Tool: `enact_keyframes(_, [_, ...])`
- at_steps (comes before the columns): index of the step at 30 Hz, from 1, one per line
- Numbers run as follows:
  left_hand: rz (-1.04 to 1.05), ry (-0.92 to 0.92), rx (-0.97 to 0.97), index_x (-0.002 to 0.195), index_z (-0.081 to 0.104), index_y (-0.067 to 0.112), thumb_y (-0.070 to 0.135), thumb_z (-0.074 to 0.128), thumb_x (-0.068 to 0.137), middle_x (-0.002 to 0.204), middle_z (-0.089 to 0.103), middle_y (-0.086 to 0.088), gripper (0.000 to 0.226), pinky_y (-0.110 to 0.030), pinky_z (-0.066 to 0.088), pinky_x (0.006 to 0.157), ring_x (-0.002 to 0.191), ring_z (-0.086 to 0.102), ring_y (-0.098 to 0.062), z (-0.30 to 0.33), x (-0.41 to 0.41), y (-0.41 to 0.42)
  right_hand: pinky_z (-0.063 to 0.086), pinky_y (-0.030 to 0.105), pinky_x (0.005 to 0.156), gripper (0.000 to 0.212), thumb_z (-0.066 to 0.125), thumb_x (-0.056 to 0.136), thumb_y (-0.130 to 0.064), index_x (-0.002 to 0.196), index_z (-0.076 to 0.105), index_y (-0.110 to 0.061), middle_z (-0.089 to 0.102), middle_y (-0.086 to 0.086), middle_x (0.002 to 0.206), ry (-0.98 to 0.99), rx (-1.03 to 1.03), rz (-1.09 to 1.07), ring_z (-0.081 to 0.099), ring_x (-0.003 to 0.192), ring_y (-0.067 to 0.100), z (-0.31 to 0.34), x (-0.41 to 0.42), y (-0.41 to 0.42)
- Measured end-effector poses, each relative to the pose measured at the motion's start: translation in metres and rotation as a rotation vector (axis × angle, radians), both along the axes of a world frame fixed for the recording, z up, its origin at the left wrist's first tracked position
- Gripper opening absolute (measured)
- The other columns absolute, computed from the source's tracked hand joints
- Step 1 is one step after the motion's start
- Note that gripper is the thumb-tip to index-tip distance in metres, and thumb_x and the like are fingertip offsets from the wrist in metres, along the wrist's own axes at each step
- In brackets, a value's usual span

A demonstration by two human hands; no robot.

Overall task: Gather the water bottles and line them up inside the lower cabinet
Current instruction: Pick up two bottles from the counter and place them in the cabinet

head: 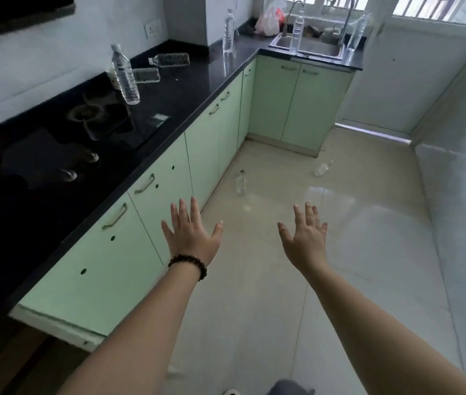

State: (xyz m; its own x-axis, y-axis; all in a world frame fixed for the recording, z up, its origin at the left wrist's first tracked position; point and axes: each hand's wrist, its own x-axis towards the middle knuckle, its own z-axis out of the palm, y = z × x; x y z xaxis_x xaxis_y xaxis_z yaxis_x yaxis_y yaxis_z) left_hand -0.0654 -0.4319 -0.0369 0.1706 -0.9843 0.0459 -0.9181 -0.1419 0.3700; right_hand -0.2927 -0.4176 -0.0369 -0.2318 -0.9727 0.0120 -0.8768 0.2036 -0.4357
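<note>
Several clear water bottles are scattered about. One stands upright (pixel 125 76) on the black counter (pixel 186 89), two lie on their sides behind it (pixel 170 59) (pixel 146 75). Another stands near the corner (pixel 228 31), one in the sink (pixel 296 32), one at the counter's right end (pixel 357 32). Two lie on the floor (pixel 241 182) (pixel 323 168). My left hand (pixel 190 232), with a bead bracelet, and my right hand (pixel 305 235) are stretched forward, fingers spread, holding nothing. The green lower cabinet doors (pixel 152 195) are closed.
A gas hob (pixel 83 132) sits in the counter at left. The steel sink (pixel 308 47) with a tall tap is at the far end, a plastic bag (pixel 268 21) beside it. Pale floor tiles (pixel 325 280) stretch ahead; a white door (pixel 414 81) stands at the far right.
</note>
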Motion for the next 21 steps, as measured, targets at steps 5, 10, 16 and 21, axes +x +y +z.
enact_keyframes(5, [0.082,0.024,-0.004,0.152,0.0,0.019,0.061,0.038,0.089,0.16,0.003,-0.009,0.084,-0.052,-0.001,0.117,0.147,-0.007,-0.023,-0.002,0.017,-0.067,-0.006,0.043,0.119,0.065,0.039,0.096,-0.046,0.152,0.017,-0.02,-0.001,0.005,0.162,-0.005,0.007,0.077,-0.007,0.148,0.017,-0.003,0.016,-0.09])
enact_keyframes(10, [0.171,0.026,-0.035,0.152,0.004,0.017,0.059,0.041,0.089,0.16,0.006,-0.01,0.085,-0.051,0.001,0.116,0.147,-0.005,-0.023,-0.007,0.03,-0.15,-0.005,0.044,0.12,0.065,0.04,0.096,-0.047,0.151,0.019,-0.019,0.001,0.006,0.161,-0.023,-0.019,0.158,-0.007,0.148,0.017,-0.012,0.028,-0.19])
enact_keyframes(16, [0.256,0.019,-0.058,0.152,0.007,0.017,0.057,0.045,0.088,0.16,0.009,-0.01,0.084,-0.053,0.005,0.116,0.147,-0.001,-0.025,-0.01,0.031,-0.287,-0.008,0.043,0.119,0.066,0.036,0.096,-0.05,0.152,0.016,-0.021,-0.001,0.004,0.162,-0.019,-0.019,0.252,-0.01,0.148,0.015,-0.016,0.03,-0.347])
enact_keyframes(21, [0.351,0.011,-0.074,0.151,0.011,0.017,0.056,0.048,0.087,0.159,0.012,-0.01,0.083,-0.054,0.007,0.116,0.147,0.001,-0.026,0.004,0.037,-0.405,-0.007,0.043,0.12,0.066,0.037,0.096,-0.051,0.152,0.017,-0.022,-0.001,0.003,0.162,-0.027,-0.031,0.342,-0.01,0.148,0.015,0.002,0.041,-0.486])
